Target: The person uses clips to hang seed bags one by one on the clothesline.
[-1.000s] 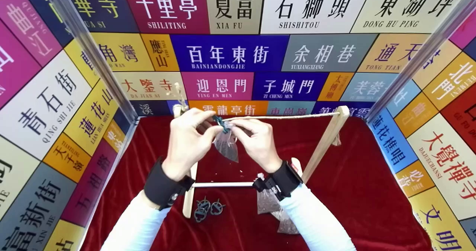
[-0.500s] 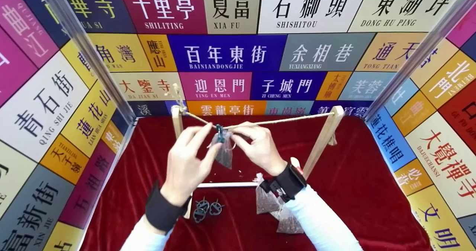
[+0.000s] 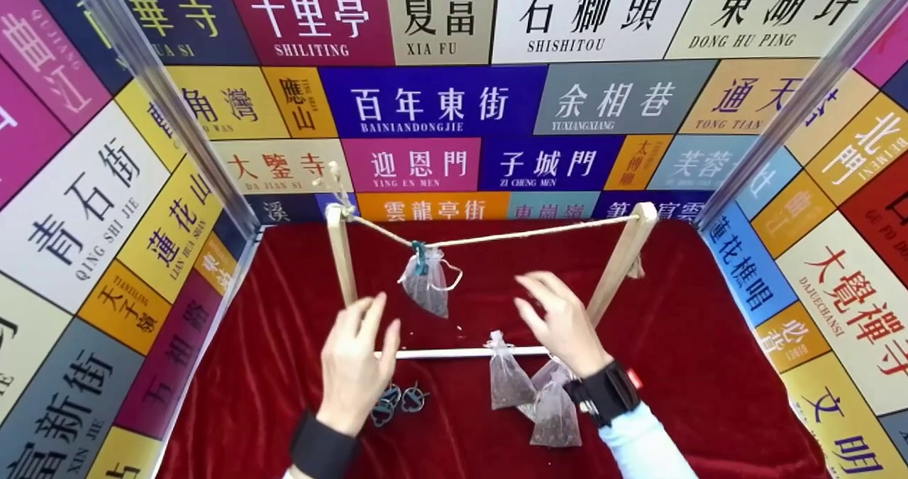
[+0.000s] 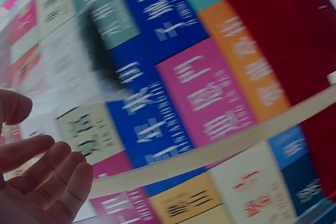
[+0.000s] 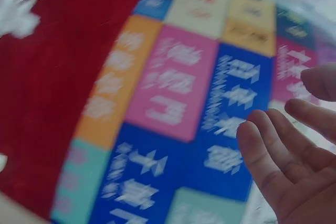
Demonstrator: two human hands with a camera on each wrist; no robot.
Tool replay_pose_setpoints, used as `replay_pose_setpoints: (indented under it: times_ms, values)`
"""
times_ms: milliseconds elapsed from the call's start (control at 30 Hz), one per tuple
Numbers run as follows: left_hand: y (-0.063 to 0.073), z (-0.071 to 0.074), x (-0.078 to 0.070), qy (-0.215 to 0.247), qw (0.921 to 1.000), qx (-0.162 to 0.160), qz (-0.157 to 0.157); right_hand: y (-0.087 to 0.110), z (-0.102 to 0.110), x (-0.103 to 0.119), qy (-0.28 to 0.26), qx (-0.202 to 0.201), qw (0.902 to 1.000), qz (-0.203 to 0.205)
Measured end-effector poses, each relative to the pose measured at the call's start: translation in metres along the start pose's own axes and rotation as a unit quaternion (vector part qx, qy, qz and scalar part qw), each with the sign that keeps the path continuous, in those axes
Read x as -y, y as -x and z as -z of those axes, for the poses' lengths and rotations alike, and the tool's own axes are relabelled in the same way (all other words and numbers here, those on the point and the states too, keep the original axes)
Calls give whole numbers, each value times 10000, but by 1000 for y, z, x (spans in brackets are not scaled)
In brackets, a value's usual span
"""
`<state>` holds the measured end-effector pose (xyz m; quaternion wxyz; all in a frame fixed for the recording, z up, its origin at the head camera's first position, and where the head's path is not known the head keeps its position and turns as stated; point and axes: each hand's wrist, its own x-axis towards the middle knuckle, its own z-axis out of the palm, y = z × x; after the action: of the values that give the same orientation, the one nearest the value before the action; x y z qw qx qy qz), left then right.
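A sheer white organza drawstring bag (image 3: 430,296) hangs from the rope (image 3: 525,236), held by a dark teal clip (image 3: 419,257). Its drawstring loops out to the right. Below and left of it, my left hand (image 3: 355,362) is in the air with fingers apart, holding nothing. My right hand (image 3: 564,323) is near the right post, fingers loosely spread and nothing in them. Blurred in the left wrist view, the hanging bag (image 4: 68,66) shows beyond the fingers (image 4: 63,177). The right wrist view has bare, relaxed fingers (image 5: 273,150).
The rope spans two wooden posts (image 3: 616,270), joined low down by a white bar (image 3: 440,354). Several teal clips (image 3: 413,398) lie on the red cloth (image 3: 454,450) at front left. Filled organza bags (image 3: 555,419) lie at front right. Printed panels (image 3: 440,99) enclose the area.
Both hands have let go of the bag and clip at the rope. The left moved down and left, the right moved down and right. The bag now hangs by the clip, and the rope sags there.
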<state>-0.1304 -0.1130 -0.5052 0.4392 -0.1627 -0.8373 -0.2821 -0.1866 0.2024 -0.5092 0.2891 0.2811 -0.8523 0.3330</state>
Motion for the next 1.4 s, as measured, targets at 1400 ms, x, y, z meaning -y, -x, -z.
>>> replay_pose_setpoints:
  times_ms: [1400]
  values:
    - [170,-84,12,-630,9630,2311,1237,156,-106,28,-146,723,9913,-1094]
